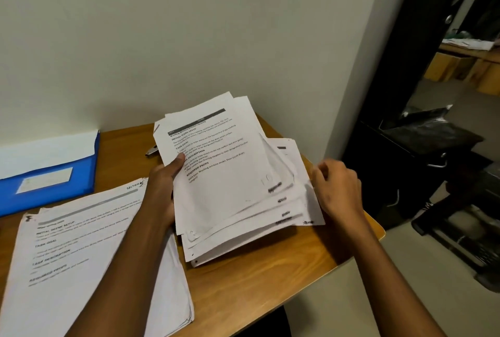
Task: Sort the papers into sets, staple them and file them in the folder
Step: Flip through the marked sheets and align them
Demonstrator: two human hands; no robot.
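1. On the brown wooden desk [270, 282] against the pale wall: two lots of printed white paper, one blue plastic folder, one small metal stapler.
2. Left hand [162, 188] grips the fanned stack of white printed sheets [230, 188] at its left edge, thumb on the top page, fingers underneath. Stack is raised and tilted, its lower edge near the desk top.
3. At least five sheet edges show, fanned at the stack's lower right; exact count not readable.
4. Right hand [338, 190] sits at the stack's right edge, fingers curled; blurred, so whether it pinches a sheet cannot be told.
5. Second pile of white printed pages [81, 269] lies flat at desk's left, under the left forearm.
6. Blue folder [54, 171] lies at far left against the wall, one pale label on its cover, white paper showing at its top.
7. Stapler [151, 150] lies just behind the held stack, mostly hidden.
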